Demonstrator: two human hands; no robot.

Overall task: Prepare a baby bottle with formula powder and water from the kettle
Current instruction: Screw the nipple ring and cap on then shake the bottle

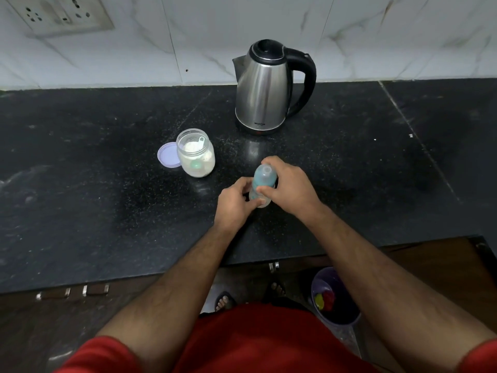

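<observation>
A clear baby bottle [263,179] with a pale blue collar and nipple stands on the black counter [107,184], near its front middle. My left hand [236,203] grips the bottle's lower body. My right hand [287,184] wraps around the collar at the top. To the left stands an open clear jar of white formula powder [195,156] with a small white scoop resting inside. Its lilac lid [168,154] lies flat against the jar's left side. A steel kettle [265,90] with a black lid and handle stands on its base at the back.
A white tiled wall with a socket plate [57,13] rises behind the counter. Below the counter's front edge are dark cabinet fronts, my sandalled feet and a purple bin [336,297] on the floor at the right.
</observation>
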